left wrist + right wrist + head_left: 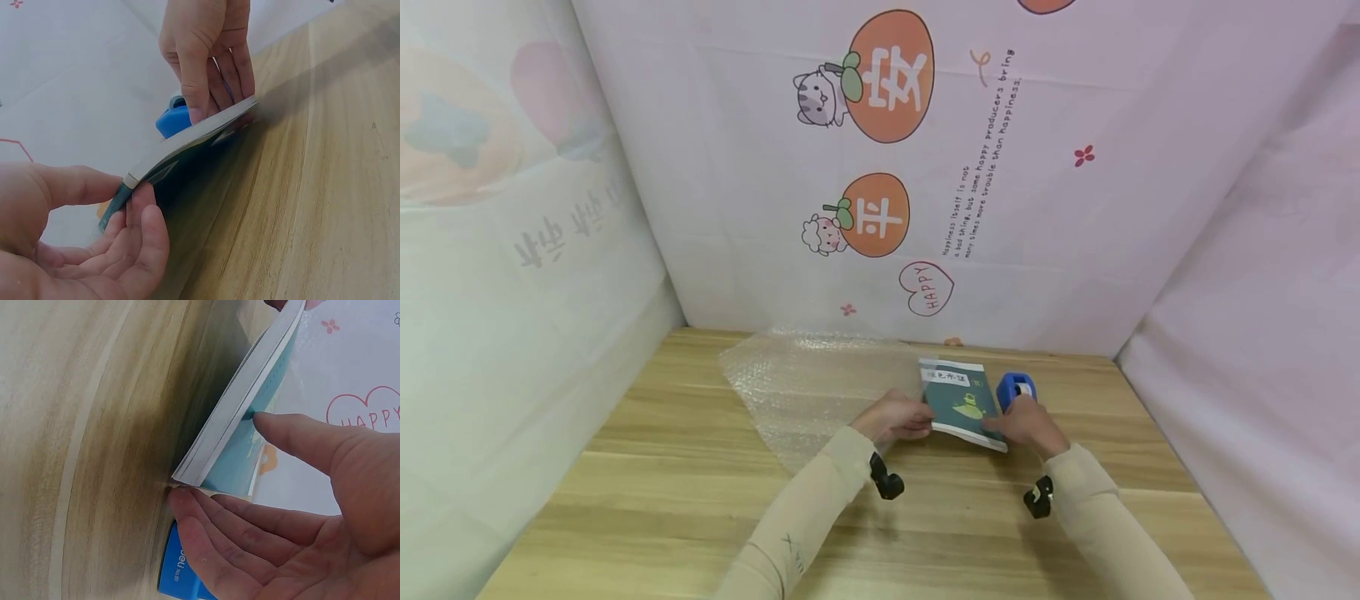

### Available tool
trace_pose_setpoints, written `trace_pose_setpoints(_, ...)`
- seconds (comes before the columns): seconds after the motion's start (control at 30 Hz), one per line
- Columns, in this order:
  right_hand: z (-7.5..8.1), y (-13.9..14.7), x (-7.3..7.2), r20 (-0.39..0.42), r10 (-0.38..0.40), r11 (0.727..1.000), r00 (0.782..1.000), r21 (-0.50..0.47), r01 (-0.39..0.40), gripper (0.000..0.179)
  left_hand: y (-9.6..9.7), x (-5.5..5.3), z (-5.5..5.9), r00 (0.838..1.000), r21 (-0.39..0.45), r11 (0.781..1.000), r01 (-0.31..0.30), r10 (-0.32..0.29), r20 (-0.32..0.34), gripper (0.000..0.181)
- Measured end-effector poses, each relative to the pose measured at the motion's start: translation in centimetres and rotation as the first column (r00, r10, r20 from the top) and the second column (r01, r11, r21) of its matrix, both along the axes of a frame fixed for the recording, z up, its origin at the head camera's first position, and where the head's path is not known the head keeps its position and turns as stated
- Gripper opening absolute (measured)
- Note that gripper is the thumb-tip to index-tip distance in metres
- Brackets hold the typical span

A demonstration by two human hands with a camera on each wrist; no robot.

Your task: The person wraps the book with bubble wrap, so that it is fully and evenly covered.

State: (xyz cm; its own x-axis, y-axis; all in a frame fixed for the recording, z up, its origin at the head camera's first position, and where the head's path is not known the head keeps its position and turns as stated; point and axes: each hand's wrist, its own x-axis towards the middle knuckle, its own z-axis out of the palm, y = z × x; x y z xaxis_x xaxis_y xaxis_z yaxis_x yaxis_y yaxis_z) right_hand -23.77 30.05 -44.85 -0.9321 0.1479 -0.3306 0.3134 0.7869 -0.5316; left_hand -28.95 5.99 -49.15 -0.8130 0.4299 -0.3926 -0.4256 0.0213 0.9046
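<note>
Left hand (pixel 895 417): pinches the near left corner of a green book, thumb on top, fingers beneath.
Right hand (pixel 1032 425): holds the book's right edge, thumb on the cover, fingers below.
Green book (pixel 957 400): toward the far side of the wooden table (pixel 640 475), between both hands, its near edge tilted up off the wood.
Blue tape dispenser (pixel 1008 385): just beside the book's right edge, partly hidden by the right hand (whether they touch cannot be told) and crowding that side.
Bubble wrap (pixel 805 383): spread clear and wide to the left, its right end meeting the book, the left hand across its near side.
Printed cloth (pixel 737 167): hangs behind the table, a heart reading "HAPPY" (pixel 927 289) above the book.
</note>
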Motion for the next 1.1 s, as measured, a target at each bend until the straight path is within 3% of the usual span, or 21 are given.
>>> trace_pose_setpoints(0.27, 0.5, -0.1, 0.4, 0.015, -0.01, 1.0, 1.0, 0.007, 0.009, 0.043, 0.0, -0.2, -0.8, 1.0, 0.082, 0.997, -0.006, 0.005, 0.022, 0.006)
trace_pose_setpoints(0.47, 0.2, 0.1, 0.2, 0.026, -0.026, 1.0, 0.999, 0.0, 0.026, 0.038, -0.1, -0.3, -0.8, 1.0, 0.09, 0.996, -0.009, 0.006, 0.025, 0.008)
trace_pose_setpoints(0.73, 0.4, 0.8, 0.2, -0.011, -0.073, 0.997, 0.997, -0.035, 0.072, 0.075, -0.5, -0.1, -0.2, 1.0, 0.067, 0.998, -0.005, 0.003, 0.018, 0.005)
trace_pose_setpoints(1.0, 0.1, 1.5, 0.3, -0.034, -0.115, 0.986, 0.993, -0.123, 0.11, 0.04, -0.4, 0.0, 0.3, 1.0, -0.005, 1.0, 0.0, -0.001, -0.027, 0.012)
trace_pose_setpoints(1.1, 0.1, 1.6, 0.4, -0.051, -0.13, 0.98, 0.99, -0.155, 0.121, 0.042, -0.2, 0.0, 0.2, 0.999, -0.032, 0.999, 0.0, -0.002, -0.053, 0.017)
